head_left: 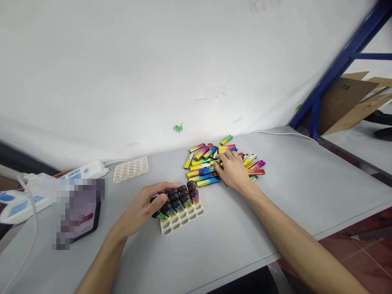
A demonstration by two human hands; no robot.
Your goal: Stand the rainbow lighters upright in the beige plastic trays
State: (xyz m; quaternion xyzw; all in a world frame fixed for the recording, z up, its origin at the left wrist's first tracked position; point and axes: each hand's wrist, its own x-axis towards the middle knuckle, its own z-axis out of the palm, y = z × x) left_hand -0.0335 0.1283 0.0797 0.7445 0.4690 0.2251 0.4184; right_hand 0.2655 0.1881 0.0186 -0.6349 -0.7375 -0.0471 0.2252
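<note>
My left hand [141, 208] curls its thumb and fingers around the left end of a group of flat, shiny, two-tone tubes with black caps [176, 197]. These stand upright in the back rows of a cream tray with oval slots [184, 227]; the front slots hold none. The tubes under my palm are partly hidden. My right hand [233, 169] reaches into a loose pile of similar metallic tubes [202, 171] behind and right of the tray. Its thumb and index finger are apart over the pile, and the other fingers partly cover it.
A second slotted tray [131, 169] lies at the back left. A power strip [85, 171], a blurred-out phone [81, 216] and a white cable [33, 220] occupy the left side. Against the back stands the white wall [171, 73]. Cardboard boxes [346, 102] sit beyond a blue frame [333, 69] at right.
</note>
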